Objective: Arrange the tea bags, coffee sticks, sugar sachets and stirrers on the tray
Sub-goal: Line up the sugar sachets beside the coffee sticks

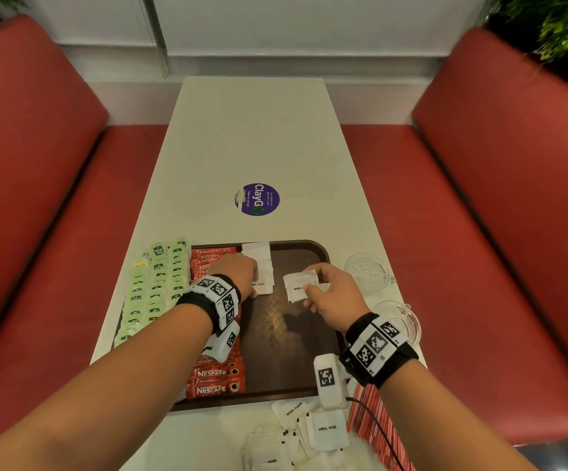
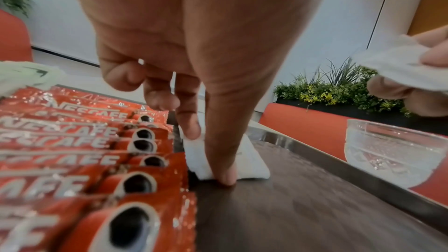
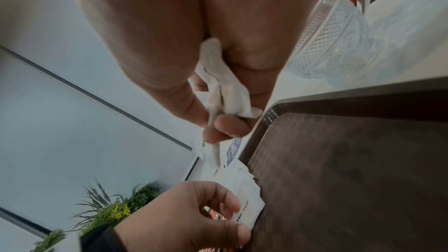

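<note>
**Inspector:** Starting nearest: loose sugar sachets (image 1: 313, 433) lie heaped on the bench (image 1: 262, 137) below the tray's near rim, with red-striped stirrers (image 1: 376, 419) just to their right, none yet on the tray (image 1: 296, 341).

**Assessor:** And the hands?

**Inspector:** The right hand (image 1: 335, 294) hovers over the bare middle of the tray, thumb and fingers pinching a small bunch of white sachets (image 1: 301, 285). The left hand (image 1: 238, 273) is fingers-down on the sachet column (image 1: 260, 266); its thumb (image 2: 224, 168) and a straight finger press the nearest sachet flat, gripping nothing.

**Assessor:** Recommendation for this step?

**Inspector:** In my judgement, feed one sachet at a time, its far edge overlapping the one the left hand pins, and keep the column parallel to the coffee sticks (image 1: 216, 380) just beside it. The paper is light and would likely skid if released carelessly.

**Assessor:** Further out?

**Inspector:** Green tea bags (image 1: 155, 287) fill the left of the tray; two glass cups (image 1: 369, 271) stand off it, right.
</note>
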